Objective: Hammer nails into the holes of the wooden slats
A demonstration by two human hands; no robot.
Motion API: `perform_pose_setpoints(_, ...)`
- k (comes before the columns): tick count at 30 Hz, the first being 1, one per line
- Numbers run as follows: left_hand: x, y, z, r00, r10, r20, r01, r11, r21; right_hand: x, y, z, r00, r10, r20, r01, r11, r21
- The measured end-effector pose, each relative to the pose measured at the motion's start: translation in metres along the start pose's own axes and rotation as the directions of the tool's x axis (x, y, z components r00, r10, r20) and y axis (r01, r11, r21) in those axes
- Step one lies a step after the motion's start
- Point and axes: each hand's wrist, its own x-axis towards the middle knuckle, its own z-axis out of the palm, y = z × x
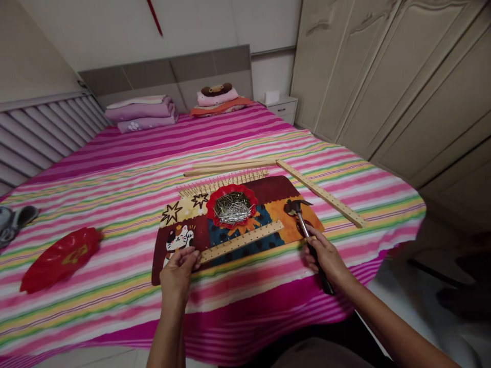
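A claw hammer [305, 225] with a metal shaft and black grip is in my right hand [326, 255], its head over the right part of a patterned mat [249, 250]. My left hand [179, 266] is closed at the left end of a wooden strip [241, 242], and the fingers hide that end. Rows of small holes run along the strip, and a few nails stand in it. Just beyond it on the mat sits a red scalloped dish [210, 207] full of loose nails [235, 208].
Behind the dish lies a strip bristling with nails [222, 184]. More wooden strips [230, 166] lie farther back, and a drilled strip [322, 193] slants at the right. A red plate [61, 260] rests at the left on the striped bedspread [126, 214]. Folded bedding [143, 112] lies near the headboard.
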Motion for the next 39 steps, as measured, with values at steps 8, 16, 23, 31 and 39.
perform_pose_setpoints(8,-0.007,0.004,0.008,0.994,0.102,-0.031,-0.092,0.968,0.232,-0.001,0.000,0.001,1.000,0.002,0.004,-0.002,1.000,0.003)
perform_pose_setpoints(16,-0.012,-0.004,0.004,0.980,0.199,0.001,-0.181,0.890,0.418,-0.016,-0.009,0.011,0.997,-0.042,-0.064,0.041,0.999,-0.011)
perform_pose_setpoints(23,-0.021,-0.002,0.009,0.974,0.223,-0.040,-0.180,0.866,0.467,-0.063,-0.061,0.052,0.954,0.075,0.291,-0.034,0.989,-0.141)
perform_pose_setpoints(31,-0.020,-0.008,0.010,0.961,0.272,-0.047,-0.216,0.849,0.481,-0.077,-0.046,0.118,0.710,0.142,0.690,0.252,0.863,-0.437)
perform_pose_setpoints(39,-0.018,-0.013,0.010,0.959,0.283,-0.028,-0.231,0.832,0.505,-0.065,-0.033,0.135,0.651,0.047,0.757,0.518,0.701,-0.490)
